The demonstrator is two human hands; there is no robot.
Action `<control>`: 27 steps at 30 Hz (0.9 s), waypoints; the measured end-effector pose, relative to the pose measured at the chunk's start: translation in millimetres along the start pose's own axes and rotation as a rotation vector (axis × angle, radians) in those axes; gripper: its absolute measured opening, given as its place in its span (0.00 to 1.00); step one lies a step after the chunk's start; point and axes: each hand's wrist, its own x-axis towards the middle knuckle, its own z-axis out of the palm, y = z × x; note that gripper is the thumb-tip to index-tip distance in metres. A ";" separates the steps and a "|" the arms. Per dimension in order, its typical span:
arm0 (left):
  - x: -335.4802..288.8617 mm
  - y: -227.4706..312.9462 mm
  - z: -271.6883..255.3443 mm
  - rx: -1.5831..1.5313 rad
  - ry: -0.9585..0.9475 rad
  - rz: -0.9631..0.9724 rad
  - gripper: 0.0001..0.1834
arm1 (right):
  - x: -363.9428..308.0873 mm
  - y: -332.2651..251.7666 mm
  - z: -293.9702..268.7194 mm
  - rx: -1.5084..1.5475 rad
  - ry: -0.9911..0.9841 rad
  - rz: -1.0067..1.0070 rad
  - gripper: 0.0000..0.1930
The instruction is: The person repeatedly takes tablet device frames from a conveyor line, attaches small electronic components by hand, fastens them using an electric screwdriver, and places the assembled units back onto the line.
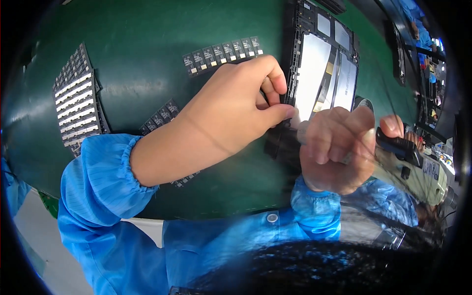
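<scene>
My left hand [236,103] reaches across the green table to the near-left edge of an opened flat electronic device [309,64] with a black frame and silver panels inside. Its thumb and forefinger pinch together at that edge; whatever is between them is hidden. Below and right of the device, my right hand [339,150] is curled, blurred by motion, round a beige electric screwdriver [427,179] with a black lever. The thumb shows beside the lever. The screwdriver's tip cannot be made out. Just beyond my left hand lies a strip of small dark boards [223,53] with pale blocks.
A layered stack of similar board strips [76,105] lies at the left of the green table [132,39]. Another strip [161,115] is partly under my left forearm. Dark rails and other people in blue [422,37] appear at the far right.
</scene>
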 end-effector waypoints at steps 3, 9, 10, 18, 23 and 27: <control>-2.5 -0.1 1.3 -0.012 0.007 -0.003 0.11 | 0.0 -0.6 1.5 -0.008 -0.019 0.003 0.17; -3.8 -1.3 3.3 -0.012 0.012 -0.006 0.11 | 2.2 -1.6 1.2 -0.051 -0.111 0.003 0.14; -3.3 -1.1 3.2 -0.013 0.012 -0.006 0.11 | 2.5 -1.9 1.5 -0.075 -0.105 0.005 0.14; -1.5 9.1 -2.5 -0.046 -0.011 -0.050 0.11 | 6.4 -1.9 13.4 -0.270 -0.022 0.006 0.16; -8.0 10.4 8.4 -0.060 -0.020 -0.007 0.11 | -3.6 3.0 -2.2 -0.309 -0.147 -0.101 0.14; -22.8 6.4 8.3 0.074 0.099 0.171 0.14 | -11.8 -4.3 -4.0 -0.345 -0.245 -0.012 0.15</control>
